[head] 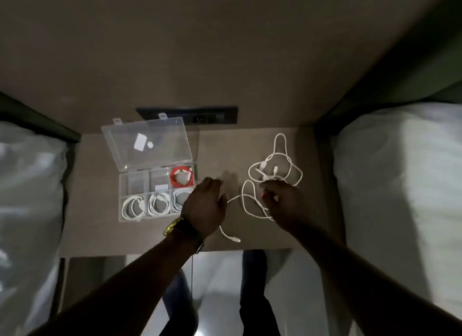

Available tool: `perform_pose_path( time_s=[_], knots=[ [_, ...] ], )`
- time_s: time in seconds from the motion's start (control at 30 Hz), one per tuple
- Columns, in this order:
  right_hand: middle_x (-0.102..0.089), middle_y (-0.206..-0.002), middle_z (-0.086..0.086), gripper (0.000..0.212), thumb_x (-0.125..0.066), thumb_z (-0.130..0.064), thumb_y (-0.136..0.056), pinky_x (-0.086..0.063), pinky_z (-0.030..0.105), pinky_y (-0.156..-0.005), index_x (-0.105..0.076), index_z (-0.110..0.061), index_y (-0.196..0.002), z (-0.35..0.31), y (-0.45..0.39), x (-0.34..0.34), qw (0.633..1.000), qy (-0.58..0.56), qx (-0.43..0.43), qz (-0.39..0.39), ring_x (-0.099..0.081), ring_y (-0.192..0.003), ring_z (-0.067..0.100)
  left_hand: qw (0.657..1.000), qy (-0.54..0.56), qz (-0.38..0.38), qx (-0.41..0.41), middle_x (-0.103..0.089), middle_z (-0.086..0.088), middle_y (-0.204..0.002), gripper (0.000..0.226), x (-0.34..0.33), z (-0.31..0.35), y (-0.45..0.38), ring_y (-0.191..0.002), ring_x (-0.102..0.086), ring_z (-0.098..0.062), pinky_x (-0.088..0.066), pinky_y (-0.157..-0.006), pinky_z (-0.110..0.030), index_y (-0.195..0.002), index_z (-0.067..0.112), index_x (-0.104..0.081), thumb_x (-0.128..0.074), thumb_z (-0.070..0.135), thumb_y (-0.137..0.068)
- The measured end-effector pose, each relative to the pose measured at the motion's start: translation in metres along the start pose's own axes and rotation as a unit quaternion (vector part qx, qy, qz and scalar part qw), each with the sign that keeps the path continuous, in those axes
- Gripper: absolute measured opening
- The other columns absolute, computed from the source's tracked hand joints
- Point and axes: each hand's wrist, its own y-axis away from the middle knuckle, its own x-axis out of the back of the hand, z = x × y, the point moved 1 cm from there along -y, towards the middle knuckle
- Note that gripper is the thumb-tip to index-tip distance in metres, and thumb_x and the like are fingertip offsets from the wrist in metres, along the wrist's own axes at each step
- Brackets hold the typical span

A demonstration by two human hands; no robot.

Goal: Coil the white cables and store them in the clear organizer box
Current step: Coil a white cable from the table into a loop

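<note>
The clear plastic organizer box point(130, 185) sits lid-open on the brown worktop point(225, 145), three front compartments already holding white coils, one rear compartment holding a red-orange coiled cable point(181, 176). A loose tangle of thin white cables point(275, 170) lies to its right. The right hand point(281, 200) rests on the tangle, its fingers curled on a strand, though the pinch itself is hidden. The left hand point(205, 205) hovers with its fingers loosely spread beside a trailing end. Best to free one cable first, then wind even loops.
</note>
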Motion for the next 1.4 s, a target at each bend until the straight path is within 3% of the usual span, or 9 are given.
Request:
perform_pose_path(
  time_s=[0.3, 0.47, 0.6, 0.87, 1.03, 1.13, 1.27, 1.33, 1.4],
  knots=[
    [-0.069, -0.12, 0.002, 0.026, -0.058, -0.018, -0.093, -0.045, 0.028, -0.096, -0.068, -0.018, -0.118, 0.006, 0.01, -0.065, 0.992, 0.041, 0.013, -0.121, -0.062, -0.11, 0.022, 0.965, 0.035, -0.082, 0.248, -0.059, -0.015, -0.119, 0.029, -0.089, -0.037, 0.025, -0.107, -0.06, -0.036, -0.047, -0.085, -0.041, -0.12, 0.009, -0.05, -0.045, 0.021, -0.095],
    [-0.053, -0.142, 0.016, 0.045, -0.053, 0.0, -0.089, -0.034, 0.039, -0.112, -0.055, -0.005, -0.134, -0.014, -0.032, -0.057, 0.968, 0.099, 0.16, -0.168, -0.043, -0.137, 0.032, 0.945, 0.303, 0.009, 0.119, -0.061, 0.01, -0.07, 0.01, -0.041, -0.011, -0.002, -0.071, -0.063, -0.019, -0.045, -0.062, -0.023, -0.085, 0.019, -0.053, -0.054, 0.01, -0.086],
    [-0.068, -0.084, 0.009, 0.013, -0.051, -0.011, -0.096, -0.044, 0.035, -0.073, -0.061, -0.016, -0.09, -0.034, -0.075, -0.023, 0.982, 0.012, 0.109, -0.157, -0.065, -0.083, 0.032, 0.809, 0.552, 0.045, 0.199, -0.049, -0.001, -0.059, 0.013, 0.009, -0.002, -0.021, -0.047, -0.046, -0.014, -0.041, -0.046, -0.026, -0.079, 0.009, -0.057, -0.054, 0.009, -0.092],
    [-0.071, -0.116, 0.005, 0.029, -0.045, -0.031, -0.101, -0.045, 0.03, -0.086, -0.069, -0.02, -0.112, -0.049, -0.109, 0.0, 0.997, 0.051, 0.047, -0.021, -0.065, -0.105, 0.026, 0.495, 0.821, -0.222, 0.175, -0.06, -0.002, -0.069, 0.017, 0.065, 0.032, -0.024, -0.06, -0.054, -0.014, -0.047, -0.059, -0.024, -0.087, 0.007, -0.064, -0.051, 0.017, -0.093],
    [-0.06, -0.091, 0.003, 0.024, -0.048, -0.034, -0.098, -0.049, 0.041, -0.072, -0.061, -0.017, -0.087, -0.05, -0.059, -0.021, 0.97, 0.162, 0.137, -0.117, -0.061, -0.089, 0.029, 0.324, 0.942, 0.005, 0.086, -0.07, -0.001, -0.088, 0.026, 0.099, -0.001, -0.042, -0.082, -0.066, -0.011, -0.055, -0.079, -0.02, -0.103, 0.008, -0.063, -0.04, 0.006, -0.092],
    [-0.056, -0.088, 0.001, 0.024, -0.048, -0.032, -0.096, -0.047, 0.041, -0.071, -0.057, -0.015, -0.08, -0.052, -0.037, -0.015, 0.956, 0.197, 0.172, -0.134, -0.056, -0.089, 0.026, 0.459, 0.867, 0.167, 0.096, -0.071, -0.012, -0.107, 0.026, 0.105, -0.03, -0.059, -0.102, -0.069, -0.021, -0.054, -0.095, -0.031, -0.114, 0.003, -0.059, -0.041, 0.001, -0.095],
    [-0.061, -0.087, 0.001, 0.014, -0.056, -0.023, -0.088, -0.048, 0.039, -0.07, -0.063, -0.017, -0.078, -0.072, -0.039, 0.017, 0.923, 0.274, 0.251, -0.098, -0.059, -0.085, 0.027, 0.882, 0.413, 0.2, 0.107, -0.067, -0.026, -0.114, 0.023, 0.074, -0.039, -0.057, -0.108, -0.064, -0.036, -0.051, -0.098, -0.043, -0.115, -0.008, -0.06, -0.044, -0.002, -0.098],
    [-0.065, -0.091, 0.003, 0.012, -0.052, -0.023, -0.089, -0.051, 0.039, -0.067, -0.063, -0.019, -0.088, -0.079, -0.053, 0.034, 0.92, 0.284, 0.263, -0.068, -0.062, -0.083, 0.03, 0.952, 0.278, 0.097, 0.08, -0.071, -0.022, -0.102, 0.021, 0.055, -0.033, -0.047, -0.098, -0.068, -0.034, -0.052, -0.091, -0.047, -0.099, -0.003, -0.065, -0.044, -0.001, -0.098],
    [-0.065, -0.095, 0.004, 0.021, -0.041, -0.031, -0.092, -0.053, 0.041, -0.062, -0.059, -0.022, -0.098, -0.083, -0.072, 0.048, 0.934, 0.265, 0.239, -0.02, -0.065, -0.078, 0.034, 0.931, 0.354, 0.004, 0.088, -0.07, -0.011, -0.076, 0.025, 0.043, -0.022, -0.041, -0.073, -0.065, -0.025, -0.054, -0.072, -0.043, -0.084, 0.0, -0.062, -0.045, 0.008, -0.1]
  ],
)
